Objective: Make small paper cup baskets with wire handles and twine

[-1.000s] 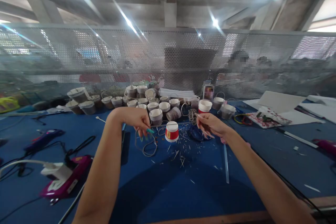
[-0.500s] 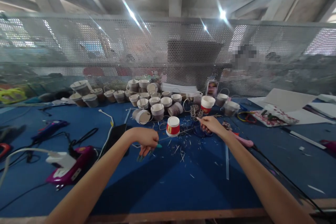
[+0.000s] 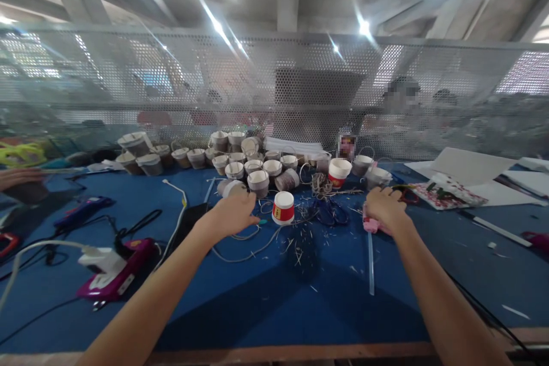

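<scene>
My left hand reaches over a small grey-wrapped bucket lying on its side; its thumb is apart, with a teal piece at the tip, and I see nothing held. My right hand is closed over a pink glue gun, mostly hidden beneath it; a clear glue stick sticks out towards me. Between my hands an upside-down red-and-white paper cup stands on the blue table. Dark blue scissors lie right of it, in front of a twine bundle.
Several twine-handled buckets stand behind, before a perforated metal screen. A purple power strip with cords and a blue glue gun lie left. Another person's hand holds a dark bucket at far left.
My left hand has moved forward to the lying bucket. My right hand has left the twine and scissors and moved right onto the pink glue gun. Another person's hand has appeared at left.
</scene>
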A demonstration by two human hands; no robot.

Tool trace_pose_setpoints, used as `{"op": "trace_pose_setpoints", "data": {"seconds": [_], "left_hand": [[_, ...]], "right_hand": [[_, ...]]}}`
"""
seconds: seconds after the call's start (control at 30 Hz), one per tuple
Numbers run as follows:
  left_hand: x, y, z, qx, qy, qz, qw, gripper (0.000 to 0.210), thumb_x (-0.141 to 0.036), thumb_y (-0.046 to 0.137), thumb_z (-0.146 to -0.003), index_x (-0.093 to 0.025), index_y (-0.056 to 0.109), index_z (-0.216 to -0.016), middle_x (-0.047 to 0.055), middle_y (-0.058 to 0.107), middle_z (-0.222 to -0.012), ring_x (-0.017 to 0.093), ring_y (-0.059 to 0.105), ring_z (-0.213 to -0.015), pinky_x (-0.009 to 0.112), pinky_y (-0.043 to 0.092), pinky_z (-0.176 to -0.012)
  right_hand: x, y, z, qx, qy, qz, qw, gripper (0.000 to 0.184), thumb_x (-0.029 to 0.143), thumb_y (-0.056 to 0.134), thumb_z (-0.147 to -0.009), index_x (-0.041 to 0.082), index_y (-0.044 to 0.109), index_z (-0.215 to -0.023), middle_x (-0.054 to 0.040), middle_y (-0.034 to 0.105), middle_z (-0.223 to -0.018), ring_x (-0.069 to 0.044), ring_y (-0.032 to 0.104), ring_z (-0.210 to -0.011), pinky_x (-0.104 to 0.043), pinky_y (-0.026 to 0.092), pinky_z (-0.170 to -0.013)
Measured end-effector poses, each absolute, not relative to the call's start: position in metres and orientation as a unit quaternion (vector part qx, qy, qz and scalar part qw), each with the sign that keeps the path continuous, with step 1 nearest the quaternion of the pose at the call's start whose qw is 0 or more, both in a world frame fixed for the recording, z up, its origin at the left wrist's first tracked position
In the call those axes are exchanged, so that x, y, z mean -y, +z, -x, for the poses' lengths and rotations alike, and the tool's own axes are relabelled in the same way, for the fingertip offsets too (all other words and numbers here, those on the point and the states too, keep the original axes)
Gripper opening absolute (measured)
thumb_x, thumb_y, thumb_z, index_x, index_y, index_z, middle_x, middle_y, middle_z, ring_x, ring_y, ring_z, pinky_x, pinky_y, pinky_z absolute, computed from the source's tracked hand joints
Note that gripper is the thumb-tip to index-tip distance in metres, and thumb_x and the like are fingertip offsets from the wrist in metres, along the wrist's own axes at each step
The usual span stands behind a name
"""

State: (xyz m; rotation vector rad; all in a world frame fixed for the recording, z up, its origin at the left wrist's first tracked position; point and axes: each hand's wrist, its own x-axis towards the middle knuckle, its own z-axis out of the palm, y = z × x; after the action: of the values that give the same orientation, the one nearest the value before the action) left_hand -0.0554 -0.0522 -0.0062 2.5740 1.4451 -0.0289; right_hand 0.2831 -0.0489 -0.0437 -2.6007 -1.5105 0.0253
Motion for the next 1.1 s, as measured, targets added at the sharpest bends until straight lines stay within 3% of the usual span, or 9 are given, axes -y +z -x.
{"op": "trace_pose_setpoints", "data": {"seconds": [0.13, 0.2, 0.3, 0.43, 0.57, 0.77, 0.87, 0.97, 1.1], "left_hand": [[0.036, -0.037, 0.021, -0.468, 0.117, -0.866, 0.131, 0.071, -0.049, 0.047, -0.075, -0.012, 0.022, -0.130, 0.021, 0.031, -0.136, 0.034, 0.034, -0.122, 0.041, 0.034, -0.092], [0.025, -0.055, 0.009, -0.470, 0.149, -0.849, 0.193, 0.082, -0.048, 0.059, -0.066, -0.010, 0.022, -0.129, 0.022, 0.034, -0.133, 0.034, 0.036, -0.120, 0.041, 0.036, -0.092], [0.013, -0.077, 0.001, -0.459, 0.227, -0.813, 0.276, 0.069, -0.040, 0.065, -0.063, -0.014, 0.033, -0.119, 0.015, 0.053, -0.113, 0.028, 0.052, -0.102, 0.038, 0.042, -0.083], [0.009, -0.097, 0.000, -0.420, 0.404, -0.764, 0.277, 0.053, -0.031, 0.067, -0.061, -0.017, 0.045, -0.107, 0.007, 0.057, -0.102, 0.022, 0.053, -0.096, 0.035, 0.042, -0.084], [0.011, -0.108, -0.002, -0.338, 0.490, -0.713, 0.370, 0.052, -0.028, 0.070, -0.060, -0.018, 0.047, -0.105, 0.004, 0.056, -0.102, 0.019, 0.053, -0.096, 0.031, 0.041, -0.086], [0.010, -0.113, -0.002, -0.299, 0.535, -0.587, 0.529, 0.059, -0.025, 0.073, -0.057, -0.019, 0.047, -0.110, 0.004, 0.058, -0.103, 0.021, 0.054, -0.096, 0.034, 0.042, -0.087], [0.007, -0.116, -0.001, -0.293, 0.557, -0.528, 0.569, 0.062, -0.028, 0.073, -0.057, -0.019, 0.048, -0.113, 0.005, 0.060, -0.103, 0.023, 0.055, -0.097, 0.036, 0.042, -0.088], [0.004, -0.119, -0.001, -0.304, 0.554, -0.473, 0.614, 0.059, -0.032, 0.071, -0.060, -0.017, 0.049, -0.112, 0.006, 0.062, -0.101, 0.025, 0.057, -0.096, 0.039, 0.042, -0.087], [0.004, -0.120, -0.002, -0.325, 0.532, -0.443, 0.644, 0.054, -0.033, 0.071, -0.061, -0.017, 0.049, -0.108, 0.006, 0.063, -0.100, 0.024, 0.058, -0.095, 0.038, 0.043, -0.085]], "right_hand": [[0.045, -0.057, -0.297, 0.466, 0.073, 0.879, -0.077, 0.070, 0.010, 0.072, -0.043, 0.014, 0.049, -0.110, -0.0219, 0.039, -0.124, -0.043, 0.040, -0.113, -0.055, 0.042, -0.074], [0.042, -0.067, -0.304, 0.486, 0.099, 0.862, -0.103, 0.075, 0.006, 0.069, -0.037, 0.018, 0.050, -0.109, -0.0180, 0.042, -0.124, -0.040, 0.046, -0.108, -0.050, 0.045, -0.071], [0.037, -0.079, -0.311, 0.519, 0.096, 0.842, -0.109, 0.075, 0.005, 0.067, -0.036, 0.015, 0.052, -0.109, -0.0174, 0.048, -0.118, -0.037, 0.050, -0.106, -0.043, 0.047, -0.071], [0.038, -0.076, -0.313, 0.573, 0.094, 0.808, -0.097, 0.054, 0.011, 0.068, -0.041, 0.010, 0.059, -0.095, -0.0175, 0.058, -0.102, -0.032, 0.057, -0.096, -0.031, 0.046, -0.066], [0.047, -0.057, -0.303, 0.616, -0.004, 0.788, 0.012, 0.023, 0.022, 0.061, -0.058, 0.010, 0.063, -0.078, -0.0179, 0.062, -0.088, -0.030, 0.059, -0.087, -0.028, 0.042, -0.061], [0.052, -0.045, -0.282, 0.597, -0.060, 0.767, 0.229, 0.019, 0.028, 0.052, -0.069, 0.012, 0.060, -0.066, -0.0143, 0.064, -0.068, -0.026, 0.062, -0.071, -0.028, 0.041, -0.060], [0.051, -0.055, -0.267, 0.596, 0.089, 0.700, 0.383, 0.029, 0.038, 0.048, -0.074, 0.014, 0.059, -0.064, -0.0099, 0.063, -0.059, -0.022, 0.062, -0.060, -0.027, 0.042, -0.054], [0.052, -0.072, -0.246, 0.555, 0.337, 0.580, 0.493, 0.038, 0.048, 0.049, -0.075, 0.012, 0.060, -0.064, -0.0060, 0.060, -0.047, -0.017, 0.058, -0.045, -0.025, 0.043, -0.046], [0.056, -0.090, -0.218, 0.485, 0.500, 0.437, 0.569, 0.036, 0.046, 0.054, -0.074, 0.011, 0.062, -0.072, 0.0056, 0.043, -0.031, -0.008, 0.037, -0.025, -0.025, 0.044, -0.040]]}}
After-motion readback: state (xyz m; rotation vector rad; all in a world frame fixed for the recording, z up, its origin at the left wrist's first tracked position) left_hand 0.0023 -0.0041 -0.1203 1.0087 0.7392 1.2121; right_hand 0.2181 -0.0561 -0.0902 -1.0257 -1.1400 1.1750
